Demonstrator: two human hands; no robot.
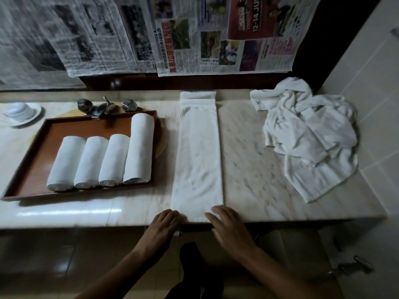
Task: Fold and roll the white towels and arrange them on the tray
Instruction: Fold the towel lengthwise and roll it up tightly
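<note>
Pale marble counter (248, 147) runs across in front of me, with sheets of newspaper (194, 33) hung along the back; at far left sits an upturned cup on a saucer (20, 113), then the brown tray (32, 169) below the taps (105, 105). On the tray lie four rolled towels side by side and touching, three short rolls (90, 162) and one longer roll (139, 149) at the right, all with their long axes running away from me, leaning slightly right.

Just right of the tray lies the folded towel (198, 152), a narrow strip flat on the marble; its long axis runs from the counter's near edge to the back, where the far end climbs the ledge. Further right, well apart, a heap of unfolded towels (308, 134) slumps against the tiled wall.

My left hand (165, 222) sits at the strip's near left corner with fingers bent; blur hides whether they pinch the cloth. My right hand (228, 225) lies on the near right corner, fingers fairly straight, gripping nothing.

I judge the cloth light, soft and limp, likely to slide on polished stone; best taken at both near corners and rolled away from me, keeping the edges square so the roll does not cone.
</note>
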